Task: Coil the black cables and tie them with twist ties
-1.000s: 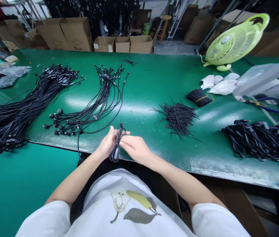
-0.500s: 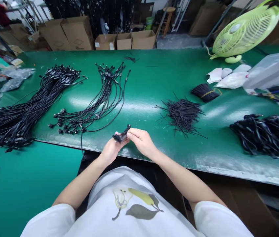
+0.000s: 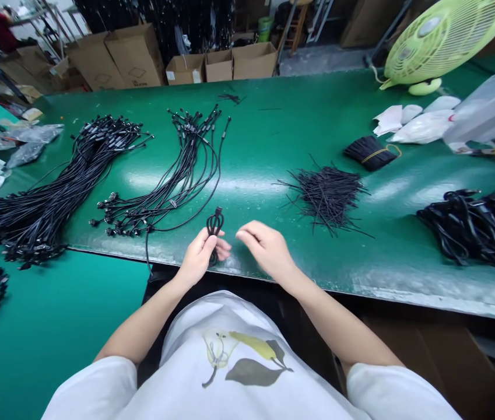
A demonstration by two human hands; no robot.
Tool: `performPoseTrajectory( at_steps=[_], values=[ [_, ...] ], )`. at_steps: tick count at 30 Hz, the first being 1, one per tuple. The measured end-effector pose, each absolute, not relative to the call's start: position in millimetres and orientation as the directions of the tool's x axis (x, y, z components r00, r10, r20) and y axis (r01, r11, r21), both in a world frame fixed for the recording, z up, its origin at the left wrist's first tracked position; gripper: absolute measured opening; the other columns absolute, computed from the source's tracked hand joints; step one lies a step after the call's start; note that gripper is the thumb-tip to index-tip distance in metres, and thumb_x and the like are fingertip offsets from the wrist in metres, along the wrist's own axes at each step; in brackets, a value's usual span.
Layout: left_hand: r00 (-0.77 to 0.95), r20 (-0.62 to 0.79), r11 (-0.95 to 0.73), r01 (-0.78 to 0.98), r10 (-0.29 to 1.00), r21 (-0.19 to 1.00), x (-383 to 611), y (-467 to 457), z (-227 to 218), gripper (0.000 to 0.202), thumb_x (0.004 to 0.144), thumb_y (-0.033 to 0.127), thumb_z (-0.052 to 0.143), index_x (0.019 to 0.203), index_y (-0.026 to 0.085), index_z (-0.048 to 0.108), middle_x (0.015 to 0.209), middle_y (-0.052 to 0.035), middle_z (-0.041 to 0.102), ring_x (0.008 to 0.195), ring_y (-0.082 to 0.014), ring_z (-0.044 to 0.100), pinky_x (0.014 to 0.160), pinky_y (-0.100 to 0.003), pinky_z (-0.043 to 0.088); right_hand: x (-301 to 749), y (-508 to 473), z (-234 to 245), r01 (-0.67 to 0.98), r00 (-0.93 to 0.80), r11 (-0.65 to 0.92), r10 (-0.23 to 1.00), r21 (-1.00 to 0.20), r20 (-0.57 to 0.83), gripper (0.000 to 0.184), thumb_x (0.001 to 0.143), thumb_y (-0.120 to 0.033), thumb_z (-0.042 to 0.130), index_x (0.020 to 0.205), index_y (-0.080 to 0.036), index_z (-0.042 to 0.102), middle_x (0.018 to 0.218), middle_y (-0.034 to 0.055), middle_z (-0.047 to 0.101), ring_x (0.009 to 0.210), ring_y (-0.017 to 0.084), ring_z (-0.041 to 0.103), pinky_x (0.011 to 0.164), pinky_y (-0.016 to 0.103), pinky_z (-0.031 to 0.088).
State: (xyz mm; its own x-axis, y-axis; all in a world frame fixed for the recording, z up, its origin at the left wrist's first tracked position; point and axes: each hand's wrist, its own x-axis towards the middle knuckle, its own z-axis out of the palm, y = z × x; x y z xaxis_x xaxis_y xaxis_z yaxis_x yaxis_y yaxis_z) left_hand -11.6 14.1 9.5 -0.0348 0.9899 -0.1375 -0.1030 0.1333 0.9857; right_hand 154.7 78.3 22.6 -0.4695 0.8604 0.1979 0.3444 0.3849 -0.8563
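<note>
Black cable loops [image 3: 214, 228] are standing upright in the person's left hand [image 3: 199, 258], whose partly closed fingers are pinching them to keep them gathered. The right hand [image 3: 267, 249] is hovering half open and empty, just right of the loops. Left of them, a cable bundle [image 3: 155, 192] is lying on the green worktop [image 3: 264, 140]; to their right, a pile of short black wires [image 3: 326, 198] is spreading.

We saw black cables [image 3: 185, 174] on the green table [image 3: 264, 134], a lime-green fan [image 3: 443, 41] beyond it, and our white shirt's [image 3: 177, 361] yellow pear print [image 3: 251, 345].
</note>
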Motion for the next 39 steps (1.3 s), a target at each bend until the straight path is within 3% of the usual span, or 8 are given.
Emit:
performPoseTrajectory(
  at_steps=[4,9,15,20,26,29,34,39],
  values=[
    [0.079,-0.238,0.248,-0.161,0.968,0.955,-5,14,11,0.036,0.085,0.048,0.062,0.101,0.017,0.057,0.062,0.0058,0.048,0.051,-0.0075,0.044,0.051,-0.021,0.039,152,76,35,0.303,-0.466,0.658,0.733,-0.689,0.495,0.038,0.096,-0.040,0.046,0.125,-0.017,0.054,0.124,0.0140,0.052,0.109,0.021,0.055,0.089,0.034,0.047],
    [0.253,-0.335,0.415,-0.419,0.907,0.808,4,8,13,0.038,0.082,0.050,0.066,0.079,0.017,0.047,0.067,0.0047,0.044,0.051,-0.0053,0.040,0.046,-0.019,0.037,139,81,18,0.280,-0.629,0.765,0.603,-0.580,0.492,0.031,0.101,-0.029,0.035,0.113,-0.015,0.060,0.100,0.0089,0.059,0.089,0.015,0.058,0.078,0.026,0.048],
    [0.335,-0.361,0.478,-0.399,0.870,0.782,0,3,18,0.042,0.081,0.053,0.067,0.077,0.017,0.046,0.065,0.0036,0.044,0.051,-0.0059,0.039,0.046,-0.019,0.037,144,84,10,0.281,-0.600,0.713,0.653,-0.643,0.462,0.039,0.103,-0.037,0.028,0.084,-0.017,0.057,0.079,0.0033,0.051,0.072,0.014,0.048,0.068,0.025,0.040],
    [0.405,-0.429,0.583,-0.438,0.808,0.684,7,0,14,0.044,0.078,0.052,0.071,0.071,0.016,0.046,0.064,0.0035,0.041,0.052,-0.0056,0.035,0.046,-0.018,0.032,152,85,8,0.304,-0.710,0.741,0.595,-0.599,0.376,0.039,0.103,-0.036,0.026,0.086,-0.017,0.056,0.081,0.0039,0.050,0.069,0.015,0.046,0.065,0.026,0.038],
    [0.077,-0.351,0.312,-0.661,0.933,0.683,3,24,13,0.020,0.084,0.031,0.066,0.095,0.014,0.062,0.072,0.0020,0.045,0.063,-0.0078,0.045,0.060,-0.019,0.042,158,79,7,0.383,-0.529,0.601,0.765,-0.702,0.366,0.044,0.097,-0.037,0.045,0.134,-0.015,0.040,0.130,0.0161,0.046,0.105,0.021,0.055,0.087,0.034,0.047],
    [-0.110,-0.313,0.158,-0.681,0.943,0.715,1,35,17,0.017,0.087,0.028,0.062,0.099,0.016,0.063,0.078,0.0011,0.050,0.072,-0.0088,0.051,0.072,-0.022,0.045,150,59,1,0.404,-0.515,0.548,0.798,-0.732,0.313,0.045,0.092,-0.043,0.055,0.126,-0.017,0.045,0.114,0.0113,0.057,0.090,0.019,0.060,0.075,0.030,0.050],
    [-0.234,-0.315,0.103,-0.632,0.920,0.768,7,40,16,0.013,0.090,0.033,0.058,0.092,0.020,0.057,0.081,0.0007,0.058,0.077,-0.0114,0.057,0.081,-0.027,0.047,131,42,-12,0.583,-0.572,0.698,0.716,-0.415,0.401,0.028,0.099,-0.035,0.042,0.104,-0.012,0.057,0.086,0.0092,0.062,0.076,0.020,0.059,0.068,0.030,0.043],
    [-0.252,-0.279,0.049,-0.655,0.926,0.754,14,39,11,0.015,0.089,0.034,0.061,0.094,0.021,0.054,0.083,0.0015,0.062,0.076,-0.0108,0.059,0.077,-0.026,0.048,129,49,-11,0.634,-0.552,0.704,0.702,-0.320,0.451,0.029,0.100,-0.022,0.028,0.104,-0.012,0.055,0.084,0.0082,0.065,0.070,0.017,0.060,0.065,0.028,0.039]
  ],
)
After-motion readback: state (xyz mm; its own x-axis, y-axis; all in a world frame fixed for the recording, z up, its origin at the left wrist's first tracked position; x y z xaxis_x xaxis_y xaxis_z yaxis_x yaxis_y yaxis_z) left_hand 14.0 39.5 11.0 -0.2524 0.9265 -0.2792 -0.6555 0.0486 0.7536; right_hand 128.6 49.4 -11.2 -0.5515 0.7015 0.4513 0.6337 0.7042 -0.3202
